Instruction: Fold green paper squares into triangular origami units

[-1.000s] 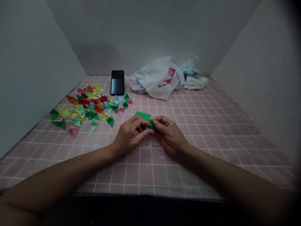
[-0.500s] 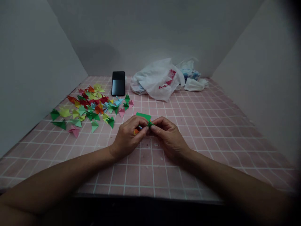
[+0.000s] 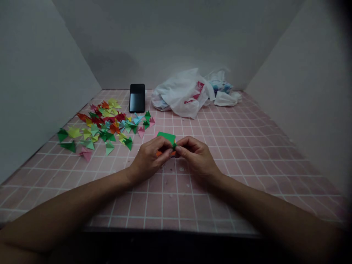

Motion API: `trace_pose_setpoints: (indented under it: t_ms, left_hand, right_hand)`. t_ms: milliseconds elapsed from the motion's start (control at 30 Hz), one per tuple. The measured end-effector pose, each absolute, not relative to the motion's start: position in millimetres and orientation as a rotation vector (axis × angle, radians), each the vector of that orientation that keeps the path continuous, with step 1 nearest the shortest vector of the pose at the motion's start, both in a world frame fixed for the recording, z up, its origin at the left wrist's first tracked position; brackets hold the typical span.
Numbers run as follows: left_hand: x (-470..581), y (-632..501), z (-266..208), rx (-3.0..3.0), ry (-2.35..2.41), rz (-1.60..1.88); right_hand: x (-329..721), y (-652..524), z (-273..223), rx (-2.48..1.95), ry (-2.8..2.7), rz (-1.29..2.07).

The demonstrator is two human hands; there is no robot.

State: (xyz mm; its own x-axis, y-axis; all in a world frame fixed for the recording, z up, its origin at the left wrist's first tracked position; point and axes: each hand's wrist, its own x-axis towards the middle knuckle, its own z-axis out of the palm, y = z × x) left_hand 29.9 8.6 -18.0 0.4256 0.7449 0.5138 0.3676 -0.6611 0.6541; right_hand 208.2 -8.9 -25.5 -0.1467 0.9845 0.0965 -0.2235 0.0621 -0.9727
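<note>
Between the fingertips of both hands is a small folded piece of green paper [image 3: 174,146]. My left hand [image 3: 150,154] pinches its left side, and my right hand [image 3: 195,157] pinches it from the right with thumb and forefinger. Fingers cover most of its shape. Just behind and below the hands lies a stack of coloured paper squares [image 3: 166,137], green on top, with orange showing under my left fingers. Many folded paper cranes [image 3: 110,126] in red, yellow, green, pink and blue are spread over the table to the left.
A black phone [image 3: 136,98] stands at the back, behind the cranes. Right of it lies a crumpled white plastic bag [image 3: 181,93], with a smaller white and blue bundle [image 3: 220,86] beside it. A pink checked cloth [image 3: 247,146] covers the table, and pale walls enclose three sides.
The view has shifted slightly. Both hands still pinch the green paper, with the fingertips moved only a little, and more of the paper stack shows behind them.
</note>
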Motion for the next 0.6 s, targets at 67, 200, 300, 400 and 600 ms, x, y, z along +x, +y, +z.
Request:
trace_pose_setpoints:
  t_ms: [67,200,300,400,600]
  left_hand:
    - [29.5,8.7,-18.5,2.166,0.974,1.123]
    - [28.7,8.9,-16.8,2.037,1.057,1.087]
    - [28.3,9.5,-13.6,2.081,1.039,1.077]
    - [28.7,10.1,-12.1,2.092,1.003,1.092]
    - [29.0,11.2,-12.0,1.948,1.022,1.056]
  right_hand:
    - [209.5,-8.3,-25.3,-0.923,-1.211,1.330]
    - [209.7,-8.1,-26.0,-0.961,-1.170,1.334]
    - [209.2,-8.0,-26.4,-0.945,-1.144,1.386]
    - [209.0,-8.7,-26.4,-0.950,-1.148,1.368]
    - [209.3,-7.8,-27.3,-0.942,-1.143,1.374]
